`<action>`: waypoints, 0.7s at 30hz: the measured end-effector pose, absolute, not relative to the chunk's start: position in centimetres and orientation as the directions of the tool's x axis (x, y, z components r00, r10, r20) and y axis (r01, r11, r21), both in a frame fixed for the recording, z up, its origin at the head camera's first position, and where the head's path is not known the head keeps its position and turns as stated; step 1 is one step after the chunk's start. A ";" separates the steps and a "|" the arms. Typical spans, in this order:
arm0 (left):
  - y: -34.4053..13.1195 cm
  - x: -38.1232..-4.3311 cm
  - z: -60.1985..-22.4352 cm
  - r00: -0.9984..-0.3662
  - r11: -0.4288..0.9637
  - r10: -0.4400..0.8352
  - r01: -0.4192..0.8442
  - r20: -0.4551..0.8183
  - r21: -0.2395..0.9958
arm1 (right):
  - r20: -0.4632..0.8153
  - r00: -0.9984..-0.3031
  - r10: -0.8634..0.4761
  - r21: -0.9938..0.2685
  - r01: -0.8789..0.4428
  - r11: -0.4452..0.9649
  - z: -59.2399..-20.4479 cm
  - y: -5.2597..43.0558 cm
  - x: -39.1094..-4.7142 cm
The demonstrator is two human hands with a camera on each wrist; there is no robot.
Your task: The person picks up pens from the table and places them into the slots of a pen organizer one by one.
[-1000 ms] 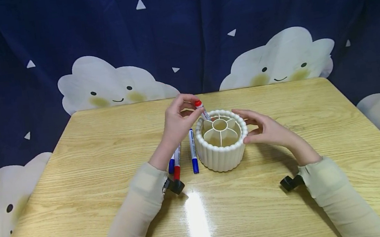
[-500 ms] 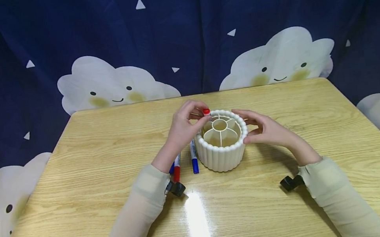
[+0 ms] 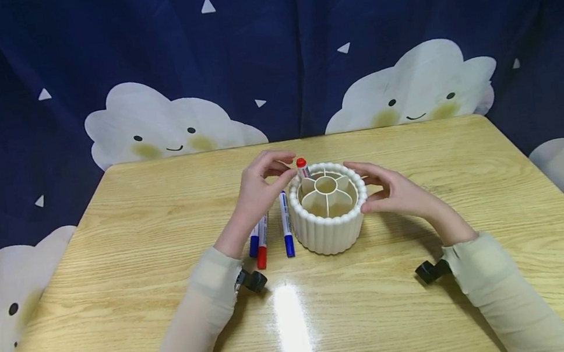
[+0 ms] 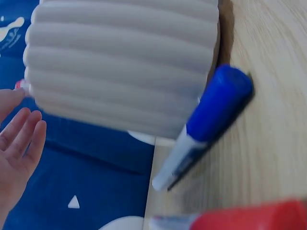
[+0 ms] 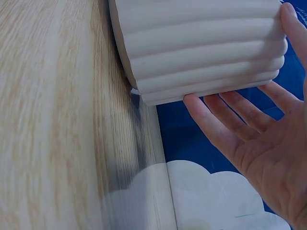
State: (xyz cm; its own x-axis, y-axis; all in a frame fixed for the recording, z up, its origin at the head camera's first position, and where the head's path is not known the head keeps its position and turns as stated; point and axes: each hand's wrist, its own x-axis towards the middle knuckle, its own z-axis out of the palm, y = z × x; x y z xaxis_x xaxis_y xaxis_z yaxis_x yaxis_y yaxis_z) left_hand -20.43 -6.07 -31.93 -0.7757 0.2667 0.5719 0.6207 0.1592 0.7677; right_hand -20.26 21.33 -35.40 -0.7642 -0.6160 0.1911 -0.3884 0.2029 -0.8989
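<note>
A white ribbed pen holder (image 3: 329,235) with divided compartments stands upright on the table. One red-capped marker (image 3: 303,167) stands in its back left compartment, cap above the beaded rim. Just left of that marker is my left hand (image 3: 260,183), its thumb and fingers parted with nothing between them. In the left wrist view those fingers (image 4: 34,139) are extended beside the holder's rim. My right hand (image 3: 395,191) holds the holder's right side, thumb toward the front and fingers round the back. The right wrist view has its fingertips (image 5: 191,99) against the ribbed wall.
A blue-capped marker (image 3: 287,228) lies just left of the holder. Further left, a red-capped marker (image 3: 262,243) and another blue-capped marker (image 3: 254,243) lie side by side, partly under the left forearm. Behind the wooden table (image 3: 160,214) hangs a dark blue cloud-patterned curtain (image 3: 276,41).
My left hand lowered the red-capped marker into the holder, then let go and drew back left. The marker now leans free in its compartment. My right hand has stayed on the holder.
</note>
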 end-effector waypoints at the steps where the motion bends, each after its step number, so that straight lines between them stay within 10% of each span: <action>1: -6.4 -20.7 -32.3 -0.784 0.168 0.255 0.613 0.567 0.772 | 0.191 -0.765 -0.615 -0.899 -0.387 0.203 -35.4 21.3 -20.2; 21: -11.0 -23.5 -37.4 -0.982 0.622 0.162 0.181 0.101 0.762 | 0.187 -0.765 -0.616 -0.899 -0.386 0.207 -35.2 21.4 -20.2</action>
State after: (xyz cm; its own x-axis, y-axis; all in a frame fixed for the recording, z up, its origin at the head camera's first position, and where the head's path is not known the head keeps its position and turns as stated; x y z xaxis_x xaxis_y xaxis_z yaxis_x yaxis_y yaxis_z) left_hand -23.54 -10.99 -37.43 -0.9817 0.1616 0.1006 0.1805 0.6217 0.7621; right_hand -20.16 21.36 -35.20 -0.7654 -0.6157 0.1872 -0.3862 0.2068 -0.8989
